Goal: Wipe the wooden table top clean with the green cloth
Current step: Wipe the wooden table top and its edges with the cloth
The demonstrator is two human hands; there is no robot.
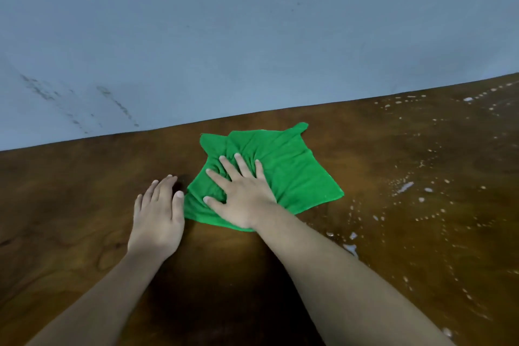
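Now the right hand (pixel 241 199) presses flat, fingers spread, on the cloth (pixel 283 174) mid-table (pixel 84 233); left hand (pixel 157 219) rests open beside it. Droplets (pixel 404 187) right could smear if bunched cloth skips them.

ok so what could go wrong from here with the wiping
1. The green cloth is bunched under the right hand, so it may smear rather than lift the white droplets on the table's right side.
2. Those droplets run toward the near right edge of the wooden table top; a fast sweep could push them off.
3. The left hand lies flat beside the cloth and could be bumped by a leftward stroke.
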